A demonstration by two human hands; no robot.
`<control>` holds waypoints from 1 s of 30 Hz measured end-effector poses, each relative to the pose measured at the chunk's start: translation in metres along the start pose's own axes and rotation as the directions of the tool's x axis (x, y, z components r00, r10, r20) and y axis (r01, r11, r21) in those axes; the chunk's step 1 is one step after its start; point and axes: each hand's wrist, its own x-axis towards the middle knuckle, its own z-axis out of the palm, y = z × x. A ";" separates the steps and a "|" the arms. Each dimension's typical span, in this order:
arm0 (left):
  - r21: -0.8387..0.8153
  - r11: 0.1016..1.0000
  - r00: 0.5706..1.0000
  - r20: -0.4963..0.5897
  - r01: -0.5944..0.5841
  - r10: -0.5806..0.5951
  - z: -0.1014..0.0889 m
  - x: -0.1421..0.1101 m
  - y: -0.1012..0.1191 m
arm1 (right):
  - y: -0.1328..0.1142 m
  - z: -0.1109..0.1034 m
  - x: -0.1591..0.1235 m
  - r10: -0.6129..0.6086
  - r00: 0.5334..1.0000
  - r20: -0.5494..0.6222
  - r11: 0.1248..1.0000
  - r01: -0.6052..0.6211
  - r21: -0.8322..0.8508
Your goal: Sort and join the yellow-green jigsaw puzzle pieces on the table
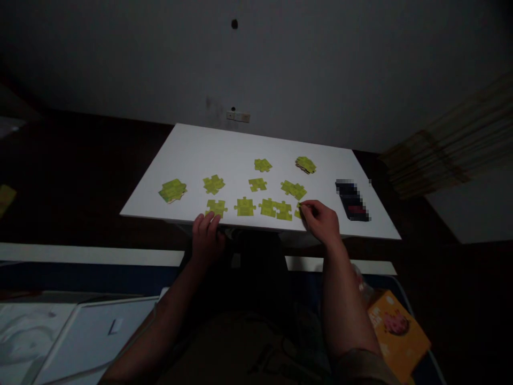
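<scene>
Several yellow-green puzzle pieces lie scattered on a small white table [240, 149]. My left hand [206, 238] rests on the table's near edge, fingers stretched flat beside a piece [217, 207]. My right hand [320, 219] is curled, its fingertips pinching a piece [298, 210] at the near right, mostly hidden under the fingers. A joined pair of pieces [276, 209] lies just left of that hand. A single piece [245, 206] sits between my hands. Small stacks of pieces lie at the far right [305, 164] and the left [172, 190].
A dark blurred-out object [352, 200] lies on the table's right side. An orange box [396, 331] sits by my right elbow. White boards [60, 337] lie at the lower left. A wall with a socket [238, 115] stands behind the table. The room is dim.
</scene>
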 end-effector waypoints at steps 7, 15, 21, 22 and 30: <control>0.026 0.999 1.000 0.012 0.023 -0.023 -0.002 0.002 0.002 | -0.001 -0.002 -0.001 -0.018 1.000 -0.009 1.000 0.018 0.018; 0.038 0.998 0.998 0.039 0.049 -0.051 -0.002 0.001 0.002 | 0.000 -0.002 -0.002 -0.035 0.999 0.002 0.999 0.034 0.038; 0.040 0.999 1.000 0.024 -0.003 0.002 -0.002 0.001 0.000 | -0.001 -0.002 -0.002 -0.032 0.999 0.002 0.999 0.032 0.015; 0.039 0.999 1.000 0.025 -0.001 0.000 -0.002 0.001 0.000 | -0.001 -0.001 -0.002 -0.027 1.000 0.003 1.000 0.027 0.010; 0.052 0.999 1.000 0.006 0.007 -0.007 0.000 0.001 0.000 | 0.001 0.001 -0.001 -0.032 0.999 0.006 0.999 0.032 -0.016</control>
